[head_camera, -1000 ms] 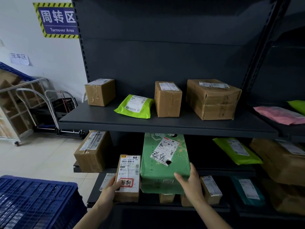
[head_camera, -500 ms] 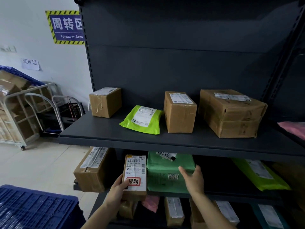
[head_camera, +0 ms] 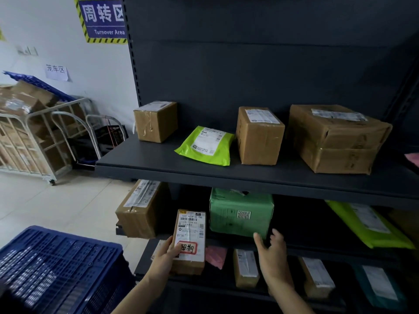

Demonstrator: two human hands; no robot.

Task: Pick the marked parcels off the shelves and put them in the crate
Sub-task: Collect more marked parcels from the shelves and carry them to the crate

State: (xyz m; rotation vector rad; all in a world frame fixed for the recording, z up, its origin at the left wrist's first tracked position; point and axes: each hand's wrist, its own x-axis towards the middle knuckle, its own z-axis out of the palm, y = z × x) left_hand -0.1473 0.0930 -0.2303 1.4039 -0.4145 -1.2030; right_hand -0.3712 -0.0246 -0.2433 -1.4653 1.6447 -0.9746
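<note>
My left hand [head_camera: 163, 260] grips a narrow brown parcel [head_camera: 189, 241] with a white label and a red-outlined handwritten mark, held upright in front of the middle shelf. My right hand [head_camera: 273, 257] hangs open just below and in front of a green wrapped parcel [head_camera: 240, 213] that rests on the middle shelf [head_camera: 306, 247]; it does not touch the parcel. The blue plastic crate [head_camera: 56, 266] sits at the lower left, beside my left arm.
The top shelf [head_camera: 204, 172] carries three brown boxes and a lime mailer [head_camera: 205, 146]. A brown box [head_camera: 141, 207] and a lime bag [head_camera: 367, 223] lie on the middle shelf. Small parcels fill the bottom shelf. A metal cage cart [head_camera: 34, 137] stands far left.
My right hand has let go of the green parcel, which now sits pushed back on the middle shelf. The camera view has risen. My left hand still holds the marked parcel.
</note>
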